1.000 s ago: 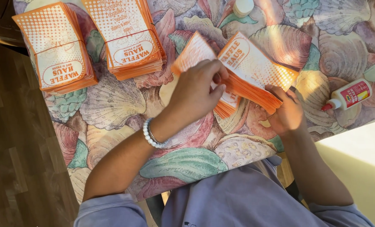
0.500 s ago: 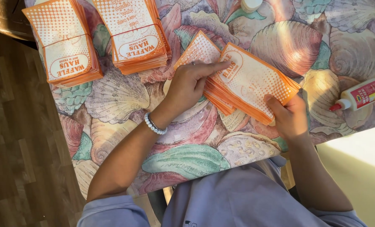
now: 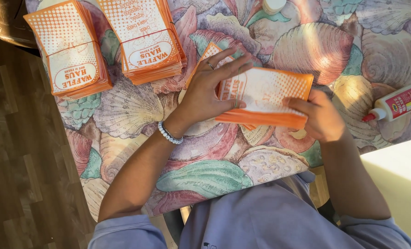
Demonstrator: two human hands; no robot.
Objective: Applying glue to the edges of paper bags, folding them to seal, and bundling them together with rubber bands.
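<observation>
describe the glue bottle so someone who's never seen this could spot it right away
Start at the table with the seashell-print cloth and go to its right edge, past the right hand. The glue bottle lies there on its side, apart from the hand. It is the only bottle: white, red label, red tip pointing left, unlike the orange paper bags and stacks.

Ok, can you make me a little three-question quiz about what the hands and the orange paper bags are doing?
1. True or false: both hands touch the orange bag stack in the middle.
2. Which hand wears the white bead bracelet? A) left hand B) right hand C) neither
3. Fill in: the glue bottle lies on its ____, near the table's right edge.

Key
1. True
2. A
3. side
</observation>
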